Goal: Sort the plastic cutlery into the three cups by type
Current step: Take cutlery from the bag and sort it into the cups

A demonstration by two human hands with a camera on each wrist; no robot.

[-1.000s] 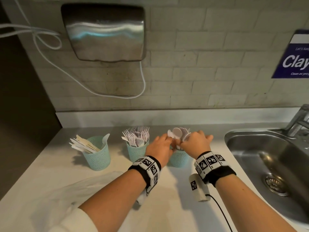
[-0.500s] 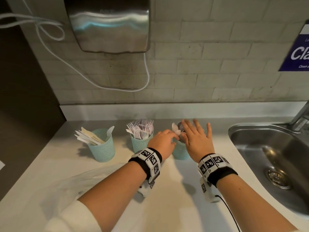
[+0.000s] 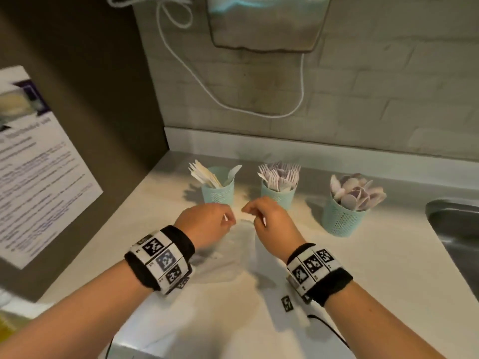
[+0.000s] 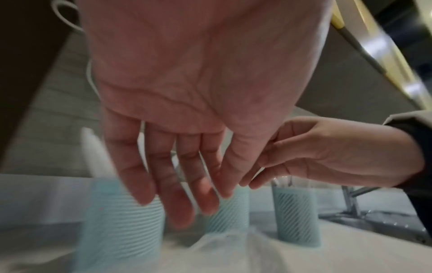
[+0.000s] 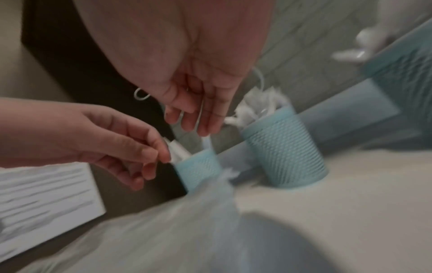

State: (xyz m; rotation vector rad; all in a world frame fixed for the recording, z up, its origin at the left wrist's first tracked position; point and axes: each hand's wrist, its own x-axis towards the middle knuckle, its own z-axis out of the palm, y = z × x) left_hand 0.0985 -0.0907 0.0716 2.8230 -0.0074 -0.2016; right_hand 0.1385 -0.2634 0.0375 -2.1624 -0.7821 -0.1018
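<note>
Blurring hides whether either hand holds anything

text: none legible | notice sheet: print blurred | wristbands: square code markers only

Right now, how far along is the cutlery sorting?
Mostly done, it seems: forks fill the middle cup and spoons the right cup. The left cup holds knives, but one spoon too. Both hands, left and right, hover over the plastic bag, holding no cutlery. Left: that stray spoon.
</note>
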